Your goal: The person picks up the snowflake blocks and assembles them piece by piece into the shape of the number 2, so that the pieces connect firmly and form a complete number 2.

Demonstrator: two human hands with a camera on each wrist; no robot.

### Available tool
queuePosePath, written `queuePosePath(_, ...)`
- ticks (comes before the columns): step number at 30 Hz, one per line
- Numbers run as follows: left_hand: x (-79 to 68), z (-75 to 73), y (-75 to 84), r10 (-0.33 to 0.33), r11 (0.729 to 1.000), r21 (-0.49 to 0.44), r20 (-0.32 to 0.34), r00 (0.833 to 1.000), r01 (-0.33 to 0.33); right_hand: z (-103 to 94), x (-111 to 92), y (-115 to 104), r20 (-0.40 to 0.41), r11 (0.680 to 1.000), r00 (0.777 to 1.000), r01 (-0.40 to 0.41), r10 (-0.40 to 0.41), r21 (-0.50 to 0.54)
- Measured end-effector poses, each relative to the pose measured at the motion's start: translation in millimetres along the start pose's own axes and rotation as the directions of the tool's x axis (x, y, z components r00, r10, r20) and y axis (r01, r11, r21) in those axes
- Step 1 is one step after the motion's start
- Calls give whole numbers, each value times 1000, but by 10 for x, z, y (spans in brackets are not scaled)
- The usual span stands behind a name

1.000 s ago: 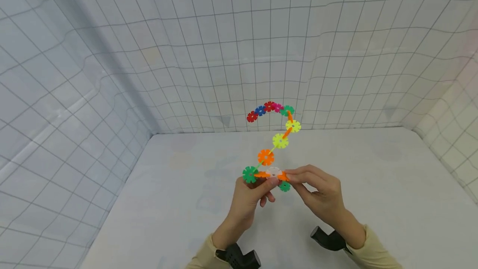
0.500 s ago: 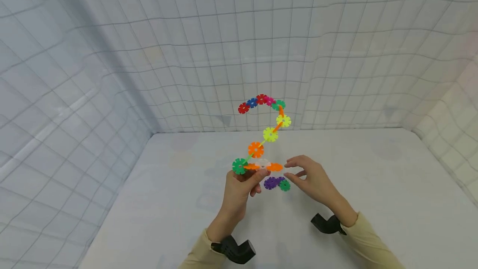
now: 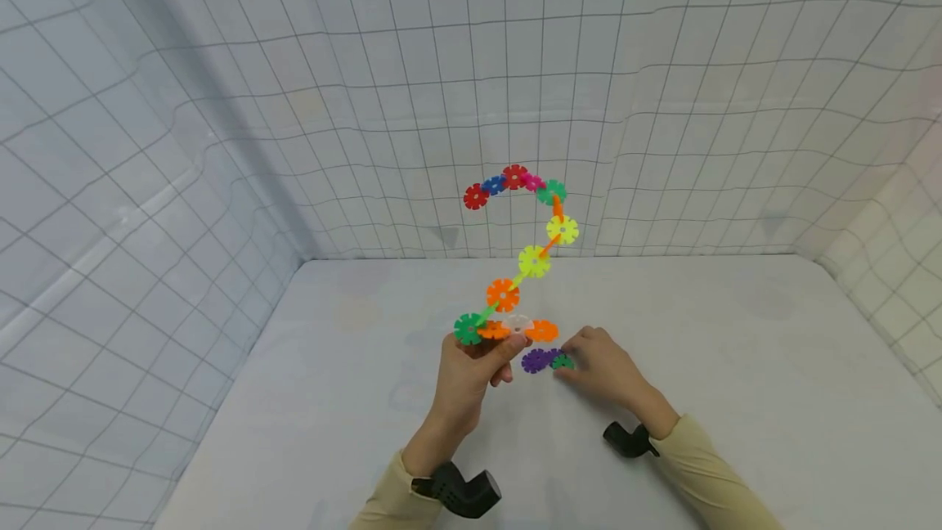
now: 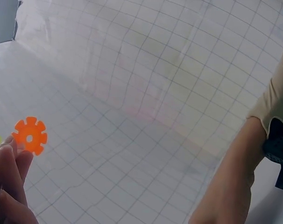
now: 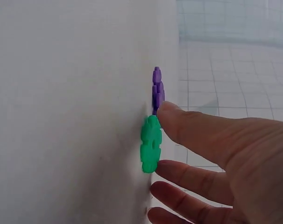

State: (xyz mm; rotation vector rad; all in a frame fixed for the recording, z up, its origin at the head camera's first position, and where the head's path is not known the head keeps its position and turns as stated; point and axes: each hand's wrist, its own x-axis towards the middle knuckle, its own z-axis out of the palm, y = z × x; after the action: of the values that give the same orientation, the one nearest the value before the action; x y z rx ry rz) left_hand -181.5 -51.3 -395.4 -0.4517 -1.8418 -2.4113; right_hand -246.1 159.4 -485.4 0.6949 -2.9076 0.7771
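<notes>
My left hand (image 3: 471, 375) pinches a chain of interlocking plastic snowflake discs by a white disc (image 3: 518, 325), thumb over it. An orange disc (image 4: 30, 136) sticks out past the fingers in the left wrist view. From a green end disc (image 3: 468, 329) the chain climbs through orange and yellow discs (image 3: 534, 262), then curves left to a red disc (image 3: 475, 197). Low over the table, my right hand (image 3: 607, 366) has thumb and fingers at opposite edges of a loose green disc (image 5: 151, 144), which looks tilted. Purple discs (image 5: 158, 91) sit right beside it.
A white table surface (image 3: 353, 415) lies under both hands. White sheeting with a dark grid pattern (image 3: 412, 105) hangs behind and along both sides. Black wrist cameras (image 3: 464, 493) are strapped over the beige sleeves.
My right hand let go of the orange disc at the chain's end and moved down to the green disc on the table. The left hand drew the chain slightly left, uncovering the purple discs.
</notes>
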Motion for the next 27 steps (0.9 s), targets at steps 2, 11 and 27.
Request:
queuePosePath(2,-2,1,3,9,1000,-5,0,1000,-9,15,4,4,-16,1000,1000,-2,2,-1)
queuePosePath(11,0,-7,25,42,999,8,3,999,-42,-10,20,49,-30,995,998,-58,61,81)
queuePosePath(27,40,-47,26,28,999,23,-28,999,-28,-690,-118,-147,-97,678,995,49,32,734)
